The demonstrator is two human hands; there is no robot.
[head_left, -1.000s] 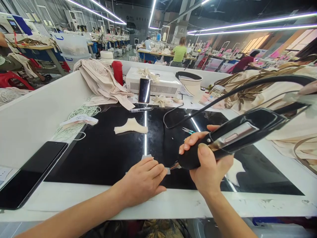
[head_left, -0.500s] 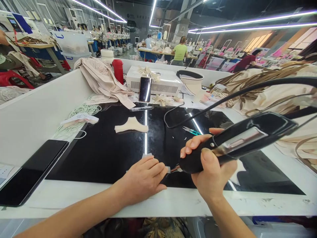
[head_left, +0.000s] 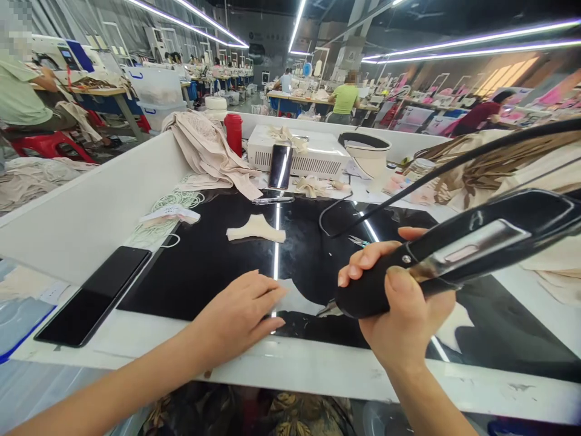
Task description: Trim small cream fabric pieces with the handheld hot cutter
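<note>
Right hand (head_left: 403, 315): grip's wrapped snug around the black hand tool (head_left: 476, 245), thumb on the near side, so no slack there
Tool tip: metal, pointing left, right at the right-hand end of the pale piece (head_left: 297, 297); can't tell if it's actually touching
Left hand (head_left: 240, 312): palm down, fingers pretty much straight and a bit apart, not closed on anything; fingertips sit over the pale piece's left end
Pale piece: flat on the black mat (head_left: 195, 278), between the two hands, with a curvy upper right edge, close to the mat's near edge
Room between hands: just the pale piece and some shiny mat, kinda tight
Room ahead: decent stretch of bare mat up to the cream cutout (head_left: 256, 229)
Right side: more crowded, snips (head_left: 358, 241) just past the right fingers, cable (head_left: 476, 151) lying partly on the mat and then rising over it, a white scrap (head_left: 456, 330) by the right wrist
Near edge: strip of white surface (head_left: 318, 360) in front of the mat, forearms crossing it
Left edge: big phone (head_left: 93, 297) flat beside the mat, light green cord (head_left: 175, 200) farther up
Far edge: pen (head_left: 273, 200), then a propped phone (head_left: 280, 166) against the white box (head_left: 318, 162)
</note>
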